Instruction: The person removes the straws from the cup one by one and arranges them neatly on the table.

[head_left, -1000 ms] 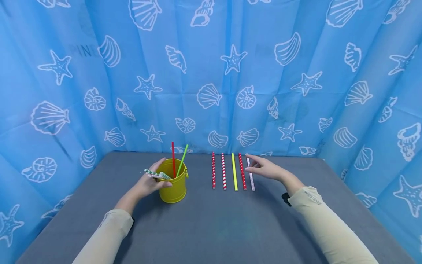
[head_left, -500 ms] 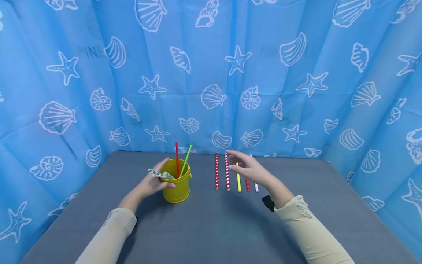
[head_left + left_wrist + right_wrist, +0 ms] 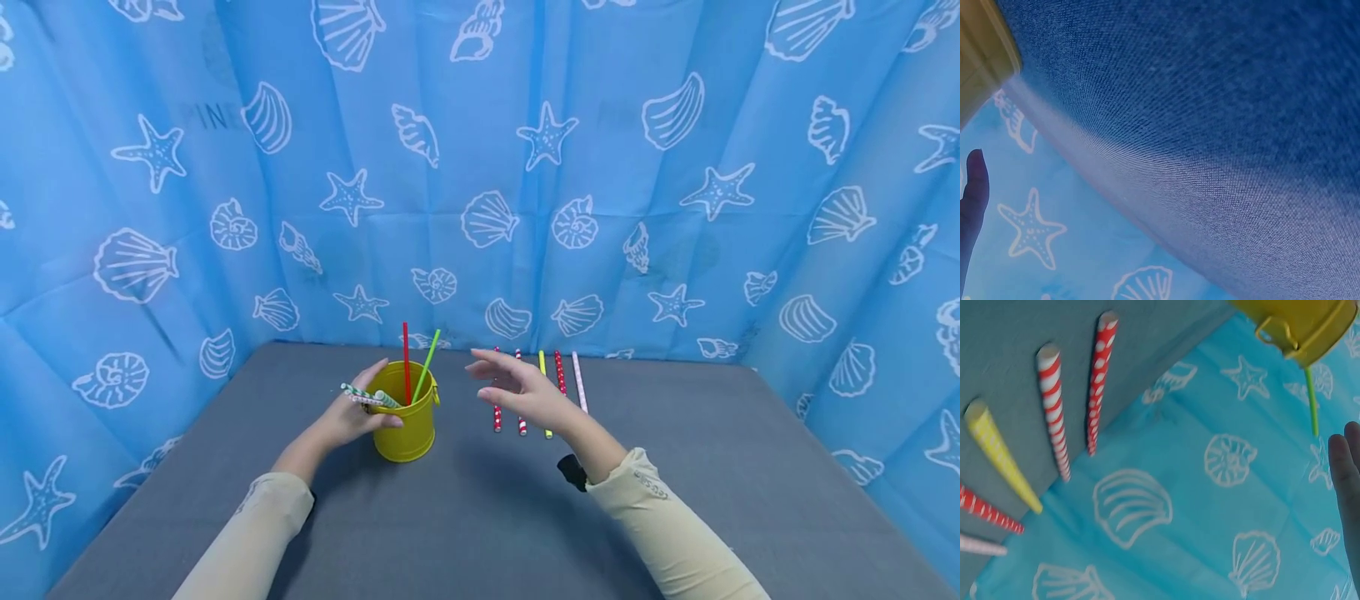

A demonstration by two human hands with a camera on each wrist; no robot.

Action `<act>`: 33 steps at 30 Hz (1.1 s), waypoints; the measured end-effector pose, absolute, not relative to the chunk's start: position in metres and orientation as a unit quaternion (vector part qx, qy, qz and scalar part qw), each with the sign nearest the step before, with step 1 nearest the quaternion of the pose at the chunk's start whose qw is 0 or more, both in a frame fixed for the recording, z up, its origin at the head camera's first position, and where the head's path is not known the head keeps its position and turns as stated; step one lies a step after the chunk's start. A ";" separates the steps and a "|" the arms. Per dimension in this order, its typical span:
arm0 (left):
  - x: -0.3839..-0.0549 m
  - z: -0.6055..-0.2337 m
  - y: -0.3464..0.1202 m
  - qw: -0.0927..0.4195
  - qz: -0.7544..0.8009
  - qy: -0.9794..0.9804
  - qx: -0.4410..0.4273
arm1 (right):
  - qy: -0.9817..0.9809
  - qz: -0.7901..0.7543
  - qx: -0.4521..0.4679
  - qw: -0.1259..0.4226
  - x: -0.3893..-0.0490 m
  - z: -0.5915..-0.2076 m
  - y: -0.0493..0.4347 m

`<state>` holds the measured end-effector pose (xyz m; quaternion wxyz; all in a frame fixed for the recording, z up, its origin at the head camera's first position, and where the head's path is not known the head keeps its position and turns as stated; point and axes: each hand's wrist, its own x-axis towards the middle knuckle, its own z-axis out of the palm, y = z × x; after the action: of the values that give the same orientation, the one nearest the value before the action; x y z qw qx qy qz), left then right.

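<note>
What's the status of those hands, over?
Left hand holding upright yellow bucket, straws inside. Right hand empty, near five loose straws. Nothing visible between right hand and bucket.

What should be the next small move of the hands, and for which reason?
Probably the right hand should move to the yellow bucket and pinch the green straw: this hand looks empty, the straw leans out toward its side, and the left hand grips the bucket. Five straws lie in a row on the table.
</note>
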<state>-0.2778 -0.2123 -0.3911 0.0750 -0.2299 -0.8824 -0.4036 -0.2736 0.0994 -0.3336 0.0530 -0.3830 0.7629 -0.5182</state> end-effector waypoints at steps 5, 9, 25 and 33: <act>-0.277 -0.391 -0.211 0.069 -0.405 -0.884 -0.223 | 0.748 -0.523 -0.403 0.064 -0.273 -0.340 0.084; -0.278 -0.391 -0.210 0.066 -0.407 -0.884 -0.221 | 0.743 -0.515 -0.423 0.061 -0.272 -0.344 0.072; -0.279 -0.391 -0.210 0.085 -0.390 -0.887 -0.230 | 0.718 -0.482 -0.502 0.027 -0.274 -0.351 0.018; -0.280 -0.391 -0.212 0.108 -0.366 -0.891 -0.247 | 0.740 -0.464 -0.487 0.014 -0.272 -0.352 -0.003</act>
<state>-0.2795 -0.2119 -0.3914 0.1077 -0.2466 -0.8910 -0.3658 -0.2718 -0.0031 -0.3521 0.0135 -0.4869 0.7397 -0.4642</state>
